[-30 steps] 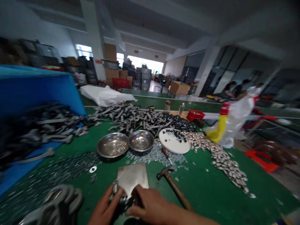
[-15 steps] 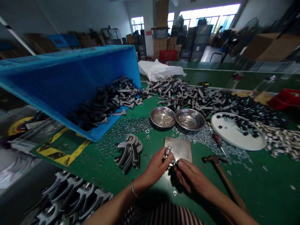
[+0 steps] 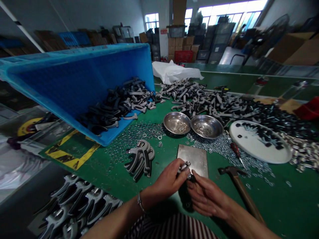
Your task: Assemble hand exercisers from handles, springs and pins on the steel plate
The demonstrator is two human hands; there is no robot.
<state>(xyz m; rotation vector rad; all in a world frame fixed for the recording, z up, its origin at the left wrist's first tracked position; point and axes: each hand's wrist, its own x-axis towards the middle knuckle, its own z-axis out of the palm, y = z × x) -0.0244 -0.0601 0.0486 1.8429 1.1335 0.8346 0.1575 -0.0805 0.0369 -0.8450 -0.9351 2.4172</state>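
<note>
My left hand (image 3: 168, 181) and my right hand (image 3: 208, 197) meet at the near edge of the green table (image 3: 286, 202), both gripping a small metal-and-black part (image 3: 185, 168) with a shiny ring on top. They hover just in front of a flat steel plate (image 3: 193, 158). A wooden-handled hammer (image 3: 243, 191) lies right of my right hand. A stack of grey-and-black hand grippers (image 3: 141, 161) lies left of my left hand.
A tilted blue bin (image 3: 74, 79) spills grey handles at left. Two steel bowls (image 3: 194, 124), a white round lid (image 3: 260, 142), a red screwdriver (image 3: 235, 152), loose washers and piles of parts cover the far table. More assembled grippers (image 3: 77, 205) lie at the lower left.
The head camera has swung left and down, from the room to the bench. My hands have stayed together on the small part, shifting slightly toward me off the steel plate.
</note>
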